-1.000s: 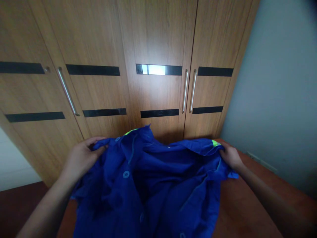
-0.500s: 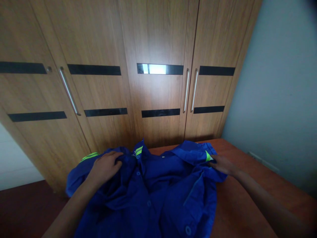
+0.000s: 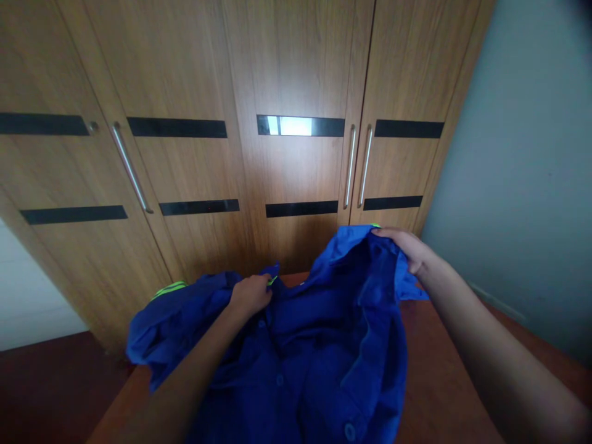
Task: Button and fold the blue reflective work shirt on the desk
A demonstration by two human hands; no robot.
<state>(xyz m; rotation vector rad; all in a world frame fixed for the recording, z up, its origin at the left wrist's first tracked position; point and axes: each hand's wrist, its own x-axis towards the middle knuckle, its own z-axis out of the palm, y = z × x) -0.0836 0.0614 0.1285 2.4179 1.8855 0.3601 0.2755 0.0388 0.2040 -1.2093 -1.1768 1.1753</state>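
A dark blue button-front work jacket [image 3: 305, 351] with neon yellow-green trim spreads over the reddish-brown tabletop. My left hand [image 3: 252, 295] is closed on its collar, left of the neck opening, where a bit of bright trim shows by the fingers. On the other side my right hand [image 3: 404, 243] grips the front edge near the shoulder and holds that part up off the surface, so the inside shows as a dark hollow. Buttons run down the middle of the front. The left sleeve lies bunched with green stripes on it. The jacket's lower end is out of the frame.
Behind the table [image 3: 444, 376] stands a wooden wardrobe [image 3: 296, 166] with metal handles and black strips, close to the table's far edge. A grey-blue wall [image 3: 522, 185] rises at the right. Dark floor [image 3: 50, 394] shows at the lower left.
My left hand has moved right, from the left shoulder cloth to the collar. My right hand has risen, lifting the right side of the jacket up from the table.
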